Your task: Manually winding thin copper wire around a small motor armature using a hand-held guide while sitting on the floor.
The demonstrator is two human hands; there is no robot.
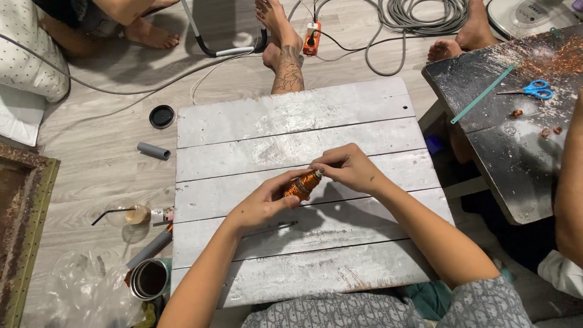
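Mid-winding, apparently: left hand point(261, 205) grips small cylinder wound w/ copper-coloured wire point(302, 184) above white plank desk point(291, 121); right hand point(347, 168) pinches its top end. Next move likely needs steady tension, slow rotation.

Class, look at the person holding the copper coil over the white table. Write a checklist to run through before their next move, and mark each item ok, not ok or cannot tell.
1. Coil held by both hands: ok, left hand at its lower end, right hand at its upper end.
2. Coil over the table: ok.
3. Wire end secured: cannot tell, fingers cover it.
4. Table around the hands free of clutter: ok, only a thin dark rod lies near.
5. Scissors within reach: not ok, they lie on the dark side table.
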